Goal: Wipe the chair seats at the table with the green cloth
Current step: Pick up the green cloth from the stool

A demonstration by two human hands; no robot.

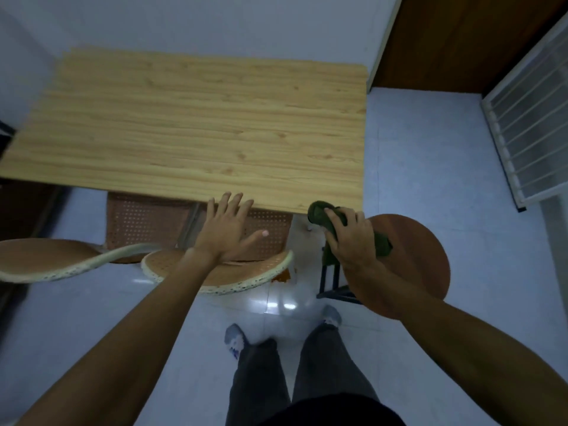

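The right hand (350,238) is clenching the green cloth (322,215) beside the round stool seat (421,247), apparently just above it; the left hand (227,229) is hovering spread.

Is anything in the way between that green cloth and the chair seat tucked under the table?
Yes. The left hand hovers spread over the perforated seat, and the table covers its far part. The right hand holds the green cloth beside it.
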